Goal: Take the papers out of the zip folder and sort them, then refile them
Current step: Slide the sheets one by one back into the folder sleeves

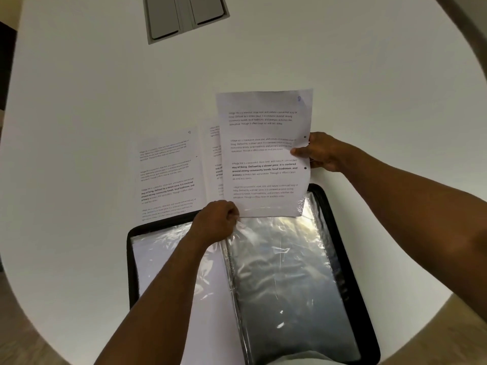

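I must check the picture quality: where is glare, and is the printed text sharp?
Head view: strong glare on the plastic sleeves of the open folder; text on the held sheet is soft, barely readable; wide-angle lens curves the table edges.

The held sheet [264,154] covers most of a second page [214,164] lying on the table [92,88]. The print on every page is too small to read. The zip folder [342,233] runs off the bottom edge, as does the grey panel [184,17] at the top.
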`<act>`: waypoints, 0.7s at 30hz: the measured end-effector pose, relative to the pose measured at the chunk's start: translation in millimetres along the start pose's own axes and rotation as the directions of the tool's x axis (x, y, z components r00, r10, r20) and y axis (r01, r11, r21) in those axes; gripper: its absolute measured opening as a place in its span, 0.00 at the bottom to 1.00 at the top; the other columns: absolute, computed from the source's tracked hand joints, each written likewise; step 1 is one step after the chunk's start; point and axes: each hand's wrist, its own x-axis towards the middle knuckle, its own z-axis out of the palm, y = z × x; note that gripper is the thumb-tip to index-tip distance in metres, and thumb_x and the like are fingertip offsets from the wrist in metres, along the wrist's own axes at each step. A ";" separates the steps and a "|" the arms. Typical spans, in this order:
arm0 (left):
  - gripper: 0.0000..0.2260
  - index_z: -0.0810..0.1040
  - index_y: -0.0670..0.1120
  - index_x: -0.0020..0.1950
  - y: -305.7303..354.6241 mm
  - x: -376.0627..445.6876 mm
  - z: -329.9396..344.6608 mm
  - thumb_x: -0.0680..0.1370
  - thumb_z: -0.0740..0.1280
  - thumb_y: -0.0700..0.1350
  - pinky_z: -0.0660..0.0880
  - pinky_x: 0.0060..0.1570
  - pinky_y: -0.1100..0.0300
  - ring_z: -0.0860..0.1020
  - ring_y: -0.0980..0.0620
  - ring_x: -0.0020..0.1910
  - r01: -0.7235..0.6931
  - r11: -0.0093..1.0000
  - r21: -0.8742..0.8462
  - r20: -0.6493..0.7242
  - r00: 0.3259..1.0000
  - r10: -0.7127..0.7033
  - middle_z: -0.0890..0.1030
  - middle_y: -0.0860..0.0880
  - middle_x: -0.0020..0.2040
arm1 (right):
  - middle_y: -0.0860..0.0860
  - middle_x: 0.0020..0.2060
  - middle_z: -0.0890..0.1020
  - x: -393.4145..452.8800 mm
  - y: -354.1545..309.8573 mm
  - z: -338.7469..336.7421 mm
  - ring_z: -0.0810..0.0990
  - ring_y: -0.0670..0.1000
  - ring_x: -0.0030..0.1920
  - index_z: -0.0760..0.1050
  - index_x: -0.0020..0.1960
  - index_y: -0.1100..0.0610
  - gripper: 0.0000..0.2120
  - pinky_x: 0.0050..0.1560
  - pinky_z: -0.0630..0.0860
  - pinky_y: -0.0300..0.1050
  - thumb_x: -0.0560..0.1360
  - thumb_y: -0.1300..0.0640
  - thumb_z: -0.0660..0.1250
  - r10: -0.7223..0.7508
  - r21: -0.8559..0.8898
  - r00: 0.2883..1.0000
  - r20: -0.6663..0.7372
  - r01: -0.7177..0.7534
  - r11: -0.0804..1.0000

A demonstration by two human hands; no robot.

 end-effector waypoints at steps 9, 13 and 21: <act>0.05 0.80 0.46 0.48 -2.8 8.8 3.3 0.77 0.65 0.43 0.74 0.47 0.57 0.78 0.51 0.45 -0.001 0.994 -0.113 0.014 1.000 0.003 0.81 0.51 0.44 | 0.55 0.54 0.82 8.4 9.1 20.6 0.82 0.55 0.52 0.75 0.63 0.58 0.18 0.48 0.81 0.49 0.75 0.64 0.70 0.071 -0.212 0.986 0.152 -0.038 0.976; 0.04 0.79 0.45 0.48 -1.7 8.5 5.4 0.77 0.64 0.42 0.71 0.40 0.62 0.76 0.54 0.40 0.024 0.986 -0.165 0.019 1.000 -0.022 0.78 0.54 0.39 | 0.55 0.52 0.83 8.1 11.9 22.3 0.82 0.54 0.51 0.75 0.61 0.58 0.17 0.49 0.81 0.47 0.73 0.64 0.72 0.170 -0.342 0.962 0.212 -0.090 0.935; 0.04 0.79 0.44 0.47 9.1 11.6 8.1 0.77 0.64 0.41 0.69 0.38 0.66 0.74 0.58 0.37 0.026 0.968 -0.251 0.029 0.999 -0.019 0.78 0.55 0.38 | 0.57 0.53 0.83 -2.7 16.0 10.1 0.83 0.54 0.51 0.78 0.56 0.59 0.15 0.54 0.80 0.49 0.71 0.67 0.73 0.274 -0.462 0.899 0.341 -0.094 0.882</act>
